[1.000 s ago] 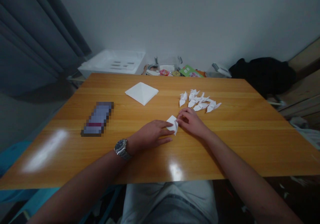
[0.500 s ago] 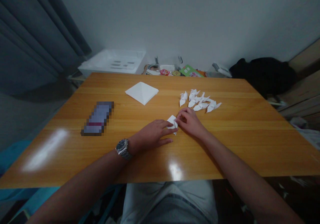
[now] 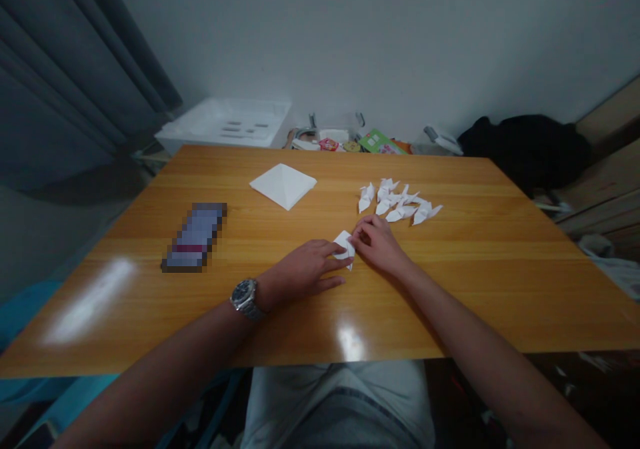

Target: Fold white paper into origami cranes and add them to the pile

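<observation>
A small white folded paper (image 3: pixel 344 243) lies on the wooden table (image 3: pixel 500 269) in front of me. My left hand (image 3: pixel 305 272), with a wristwatch (image 3: pixel 245 297) on the wrist, presses its fingers flat on the paper's left side. My right hand (image 3: pixel 381 245) pinches the paper's right edge with curled fingers. Just beyond my right hand sits a cluster of several white paper cranes (image 3: pixel 397 202). A stack of white square paper (image 3: pixel 283 185) lies further back, left of the cranes.
A pixelated dark flat object (image 3: pixel 195 237) lies on the table's left part. Behind the far edge are a white plastic box (image 3: pixel 225 125), small packages (image 3: pixel 350 143) and a black bag (image 3: pixel 525 145). Dark curtains (image 3: pixel 65 69) hang at left.
Both hands have stayed on the small paper, shifting slightly; less of the paper shows than a second ago. Nothing else has moved.
</observation>
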Available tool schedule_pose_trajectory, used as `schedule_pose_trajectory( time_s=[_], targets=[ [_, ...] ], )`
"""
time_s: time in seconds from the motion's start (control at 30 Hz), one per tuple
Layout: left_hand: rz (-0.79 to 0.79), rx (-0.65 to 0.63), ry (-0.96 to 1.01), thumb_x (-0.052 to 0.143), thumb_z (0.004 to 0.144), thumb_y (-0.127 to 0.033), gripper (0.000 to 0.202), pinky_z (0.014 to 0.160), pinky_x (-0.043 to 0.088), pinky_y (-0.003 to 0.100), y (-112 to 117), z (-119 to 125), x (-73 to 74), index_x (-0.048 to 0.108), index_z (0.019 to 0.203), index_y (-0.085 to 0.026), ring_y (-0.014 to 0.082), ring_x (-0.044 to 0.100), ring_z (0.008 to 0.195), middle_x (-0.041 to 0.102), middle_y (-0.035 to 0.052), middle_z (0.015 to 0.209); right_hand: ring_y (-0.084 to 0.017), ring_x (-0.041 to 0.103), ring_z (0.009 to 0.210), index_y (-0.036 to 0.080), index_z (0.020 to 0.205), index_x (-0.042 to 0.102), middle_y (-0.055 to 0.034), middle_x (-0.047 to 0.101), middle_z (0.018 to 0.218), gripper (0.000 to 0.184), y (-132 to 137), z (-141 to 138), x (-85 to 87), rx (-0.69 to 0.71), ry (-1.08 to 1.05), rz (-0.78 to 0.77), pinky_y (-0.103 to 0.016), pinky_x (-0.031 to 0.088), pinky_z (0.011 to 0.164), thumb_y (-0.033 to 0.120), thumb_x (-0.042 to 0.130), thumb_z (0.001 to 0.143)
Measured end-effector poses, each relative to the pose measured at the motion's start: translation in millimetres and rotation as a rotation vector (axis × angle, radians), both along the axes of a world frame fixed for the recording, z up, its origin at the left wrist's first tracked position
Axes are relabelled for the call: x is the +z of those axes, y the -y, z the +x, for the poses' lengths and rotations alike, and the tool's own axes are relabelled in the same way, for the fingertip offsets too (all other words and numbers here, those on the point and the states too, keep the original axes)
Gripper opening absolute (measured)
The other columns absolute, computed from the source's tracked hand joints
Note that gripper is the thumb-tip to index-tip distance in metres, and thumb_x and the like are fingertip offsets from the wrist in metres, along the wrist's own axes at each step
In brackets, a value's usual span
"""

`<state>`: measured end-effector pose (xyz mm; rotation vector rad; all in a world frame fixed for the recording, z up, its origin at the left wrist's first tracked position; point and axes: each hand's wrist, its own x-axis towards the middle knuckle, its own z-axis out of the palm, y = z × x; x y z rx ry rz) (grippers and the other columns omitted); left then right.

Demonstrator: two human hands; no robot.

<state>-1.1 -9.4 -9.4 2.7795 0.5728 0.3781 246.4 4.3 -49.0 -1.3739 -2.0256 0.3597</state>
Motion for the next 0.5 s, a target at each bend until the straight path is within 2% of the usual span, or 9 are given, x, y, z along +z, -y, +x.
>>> schedule_pose_trajectory(
  time_s=[0.5],
  targets=[
    [0.013,0.007,-0.025,0.050,0.103,-0.045,0.042,0.108,0.045,0.044,-0.2,0.7,-1.5,0.061,0.137,-0.023,0.0273,0.057,0.124,0.059,0.0120,0.139,-0.026,0.056,0.100,0.022,0.080,0.063,-0.0069,0.060,0.097,0.012,0.0,-2.1,-0.3,-0.022,0.026,-0.002,-0.044,0.046,0.093,0.027,0.070,0.089]
  ],
)
